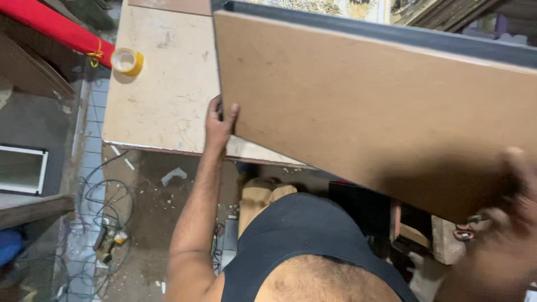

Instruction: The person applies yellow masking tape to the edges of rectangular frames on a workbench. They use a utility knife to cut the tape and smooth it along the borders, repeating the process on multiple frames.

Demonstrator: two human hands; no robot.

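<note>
You hold a large brown hardboard panel (386,106) with a dark frame edge along its far side, lifted and tilted above the counter (162,95). Your left hand (220,124) grips the panel's left edge, fingers curled around it with the thumb on the near face. Your right hand (517,193) is at the panel's near right corner, blurred, and seems to clasp the lower edge there, though you cannot tell exactly how the fingers sit. The panel spans the space between both hands, its left edge over the counter and its right part reaching past the near right of the view.

On the far left of the counter lies a roll of yellow tape (127,61), well apart from your left hand. A red roll (56,28) rests beyond it at the far left. Tangled cables (103,212) lie on the floor below the counter, to the left.
</note>
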